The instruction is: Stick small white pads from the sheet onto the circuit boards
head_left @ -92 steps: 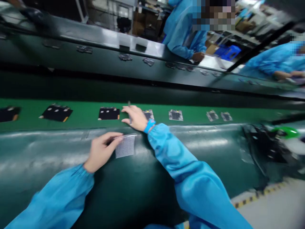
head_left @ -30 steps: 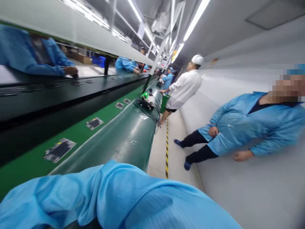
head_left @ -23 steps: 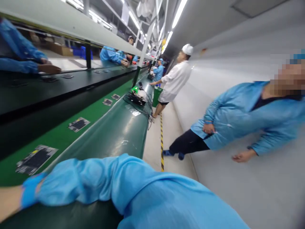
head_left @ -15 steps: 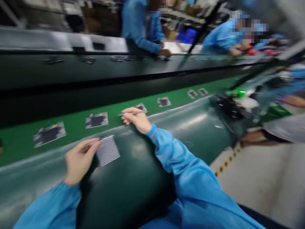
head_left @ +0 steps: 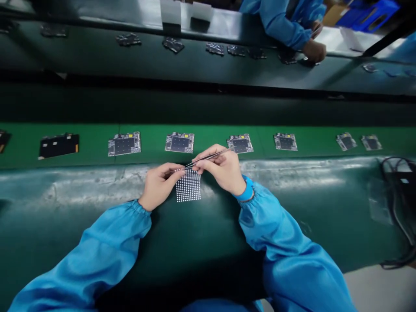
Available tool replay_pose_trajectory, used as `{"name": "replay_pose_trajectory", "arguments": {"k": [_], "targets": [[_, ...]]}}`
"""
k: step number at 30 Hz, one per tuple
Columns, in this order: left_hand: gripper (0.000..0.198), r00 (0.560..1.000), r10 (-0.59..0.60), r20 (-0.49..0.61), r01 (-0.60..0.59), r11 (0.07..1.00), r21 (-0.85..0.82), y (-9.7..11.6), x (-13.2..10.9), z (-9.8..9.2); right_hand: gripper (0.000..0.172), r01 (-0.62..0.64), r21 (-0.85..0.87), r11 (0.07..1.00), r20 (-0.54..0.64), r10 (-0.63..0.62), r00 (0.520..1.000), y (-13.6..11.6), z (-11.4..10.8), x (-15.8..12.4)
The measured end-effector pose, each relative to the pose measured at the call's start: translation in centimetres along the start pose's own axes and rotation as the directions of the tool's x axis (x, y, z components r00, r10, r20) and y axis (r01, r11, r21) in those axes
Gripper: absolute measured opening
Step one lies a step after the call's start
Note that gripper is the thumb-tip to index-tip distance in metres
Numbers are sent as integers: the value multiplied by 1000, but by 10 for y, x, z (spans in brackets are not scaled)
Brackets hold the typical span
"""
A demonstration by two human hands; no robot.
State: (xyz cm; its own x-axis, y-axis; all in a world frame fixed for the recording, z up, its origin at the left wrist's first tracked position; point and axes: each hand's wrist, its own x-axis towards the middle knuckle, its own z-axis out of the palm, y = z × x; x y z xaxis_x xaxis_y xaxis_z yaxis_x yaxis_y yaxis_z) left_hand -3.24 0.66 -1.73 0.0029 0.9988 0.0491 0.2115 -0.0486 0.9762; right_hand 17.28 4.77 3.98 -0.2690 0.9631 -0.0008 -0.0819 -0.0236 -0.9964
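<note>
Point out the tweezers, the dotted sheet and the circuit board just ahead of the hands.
tweezers [head_left: 211, 156]: head view, on the shank.
dotted sheet [head_left: 188, 186]: head view, on its middle.
circuit board [head_left: 179, 142]: head view, on its dark centre.

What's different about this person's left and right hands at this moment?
The left hand touches the top corner of the dotted sheet, while the right hand grips slim metal tweezers. The right wrist wears a blue wristband; the left shows none. Both hands are bare, with blue cuffed sleeves, and meet above the sheet.
</note>
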Motion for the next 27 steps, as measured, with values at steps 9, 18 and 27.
{"name": "replay_pose_trajectory", "arguments": {"k": [9,18,27], "targets": [[17,1000,7,20,-7,1000,16,0,-1,1,29,-26,-52,998,14,26,1000,8,8,0],[16,1000,1,31,-1,1000,10,2,-1,2,31,-24,-18,1000,15,24,1000,8,7,1],[15,1000,1,27,-2,1000,19,-1,-1,1,28,-36,-17,999,13,37,999,6,8,1]]}}
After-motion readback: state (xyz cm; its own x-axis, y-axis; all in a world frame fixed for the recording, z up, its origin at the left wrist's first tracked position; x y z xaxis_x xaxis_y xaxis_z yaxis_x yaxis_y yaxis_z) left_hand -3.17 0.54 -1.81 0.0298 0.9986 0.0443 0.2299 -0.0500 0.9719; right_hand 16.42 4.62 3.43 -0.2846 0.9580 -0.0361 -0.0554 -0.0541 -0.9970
